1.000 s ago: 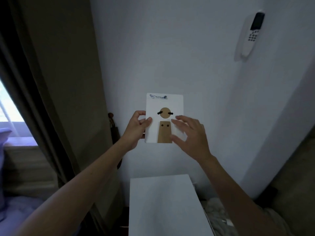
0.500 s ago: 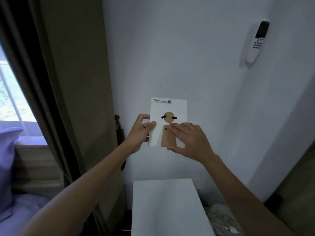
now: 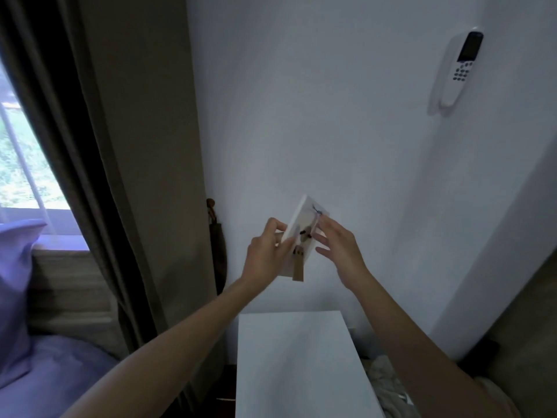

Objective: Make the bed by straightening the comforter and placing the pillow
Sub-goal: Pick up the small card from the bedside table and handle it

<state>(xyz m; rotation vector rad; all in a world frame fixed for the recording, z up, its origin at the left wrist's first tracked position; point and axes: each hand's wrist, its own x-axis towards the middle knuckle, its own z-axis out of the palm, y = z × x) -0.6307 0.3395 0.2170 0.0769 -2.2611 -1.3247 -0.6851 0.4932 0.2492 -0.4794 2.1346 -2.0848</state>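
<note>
White card (image 3: 303,233) with brown cut-outs, blurred, tilted between both hands: left hand (image 3: 265,251) pinches its near edge; right hand (image 3: 339,247) spread wide, fingertips at its top. Below, a white desk (image 3: 297,366). The pillow (image 3: 16,297) leans at the bed's head, far left; comforter unidentifiable. Bed-making seems not begun; next, put the card down.

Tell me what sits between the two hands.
In the head view, a tilted white card with brown cutouts; left hand pinches its edge, open right hand beside it.
</note>
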